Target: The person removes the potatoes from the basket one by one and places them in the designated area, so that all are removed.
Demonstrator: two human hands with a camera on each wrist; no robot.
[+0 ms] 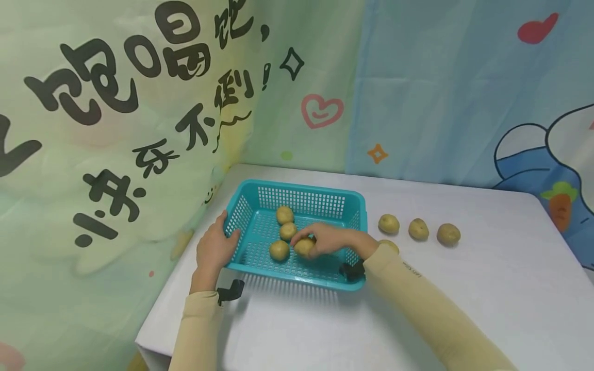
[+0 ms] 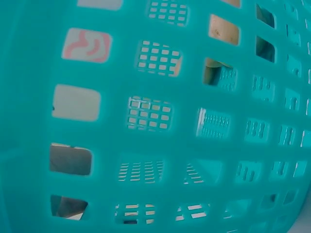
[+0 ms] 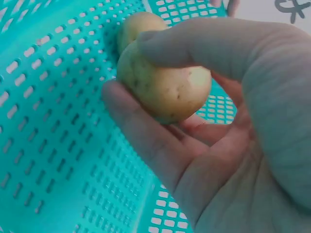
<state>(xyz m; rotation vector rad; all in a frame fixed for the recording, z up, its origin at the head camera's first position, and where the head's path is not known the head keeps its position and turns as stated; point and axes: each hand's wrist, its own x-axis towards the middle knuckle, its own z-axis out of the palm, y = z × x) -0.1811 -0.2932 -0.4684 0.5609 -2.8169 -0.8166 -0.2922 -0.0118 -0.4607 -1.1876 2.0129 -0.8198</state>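
A turquoise plastic basket [image 1: 306, 189] with a lattice wall stands on the table. At its left end my left hand [image 1: 214, 247] grips the rim, thumb over the inner side. Close up, the basket's perforated wall [image 2: 109, 136] fills the left wrist view, and that hand is out of sight there. My right hand [image 1: 327, 238] reaches inside and pinches a potato [image 3: 165, 87] between thumb and fingers, low over the basket floor. Three more potatoes lie in a column left of it: a far one [image 1: 284, 215], a middle one [image 1: 288, 231] and a near one [image 1: 279, 250].
On the table [image 1: 501, 278], right of the basket, three potatoes [image 1: 389, 224] sit in a row, and another potato [image 1: 390, 246] is partly hidden by the right sleeve. A printed cloth [image 1: 297, 31] hangs behind and along the left side.
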